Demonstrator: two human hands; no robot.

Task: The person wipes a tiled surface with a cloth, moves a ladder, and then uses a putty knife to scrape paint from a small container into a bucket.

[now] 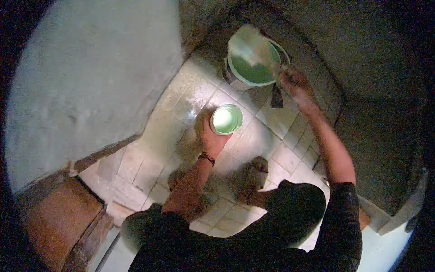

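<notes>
Tub (228, 119): probably light, slick if wet; left hand (215, 142), fingers curled, grips its side (sound hold); right hand (294, 82) grips blurred tool (248, 46).

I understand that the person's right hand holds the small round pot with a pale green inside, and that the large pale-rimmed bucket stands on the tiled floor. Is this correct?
Not quite: the person's left hand holds the small round pot with a pale green inside, as the head view shows. The large pale-rimmed bucket does stand on the tiled floor.
</notes>
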